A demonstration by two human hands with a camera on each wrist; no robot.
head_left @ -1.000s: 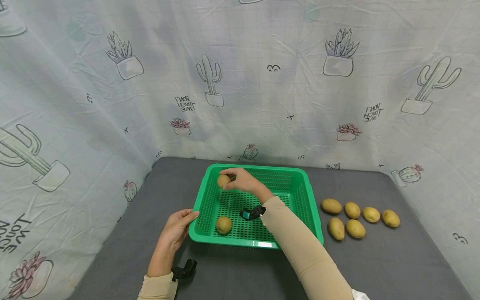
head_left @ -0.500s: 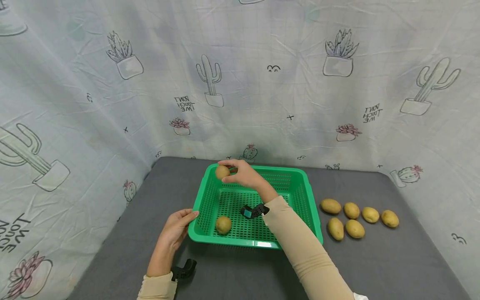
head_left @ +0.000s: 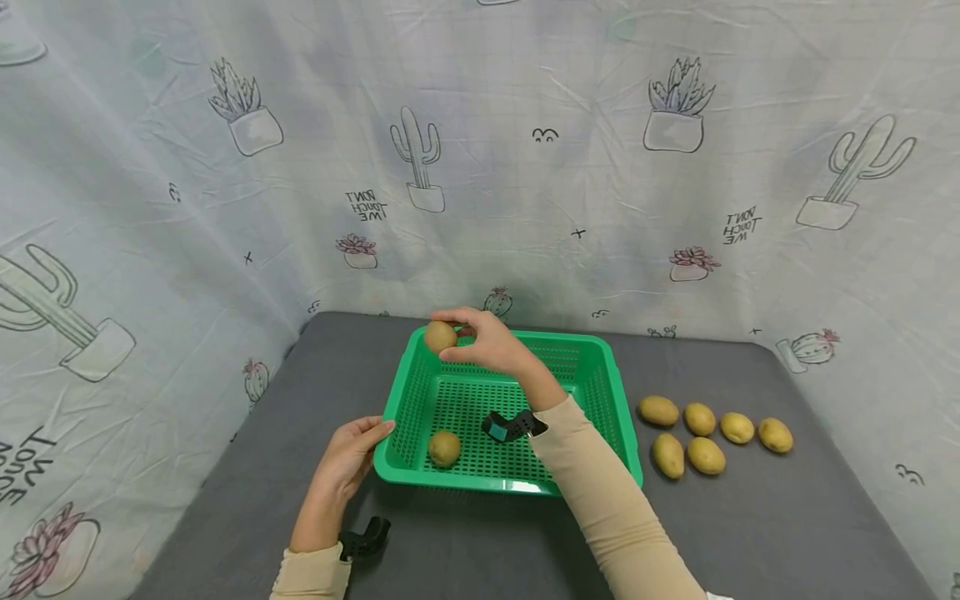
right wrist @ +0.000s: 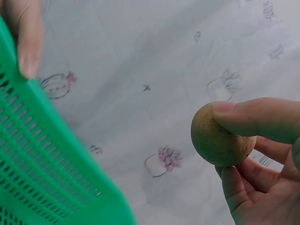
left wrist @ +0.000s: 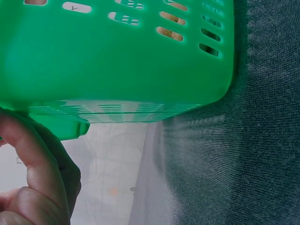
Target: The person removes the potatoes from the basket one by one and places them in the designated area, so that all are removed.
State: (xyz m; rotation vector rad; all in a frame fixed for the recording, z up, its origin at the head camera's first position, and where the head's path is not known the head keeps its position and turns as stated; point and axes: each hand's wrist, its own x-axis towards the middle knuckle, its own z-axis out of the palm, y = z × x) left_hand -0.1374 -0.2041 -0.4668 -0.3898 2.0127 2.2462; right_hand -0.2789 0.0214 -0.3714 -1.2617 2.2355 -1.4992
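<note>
My right hand [head_left: 483, 340] holds a potato [right wrist: 218, 138] between thumb and fingers, above the far left corner of the green plastic basket [head_left: 480, 483]. At the basket's left rim my left hand [head_left: 352, 450] grips the edge, thumb on top. Close up in the left wrist view, the curled fingers [left wrist: 40, 164] of that hand sit at the rim beside the slotted wall. A second potato [head_left: 444, 448] lies on the basket floor near the front left corner.
To the right of the basket, several potatoes [head_left: 706, 456] lie loose on the grey cloth-covered table [head_left: 795, 525]. A cactus-print curtain [head_left: 495, 183] hangs behind and on both sides.
My right hand has lifted its potato up and slightly left, from inside the basket to above its far left corner. The left hand keeps its hold on the rim.
</note>
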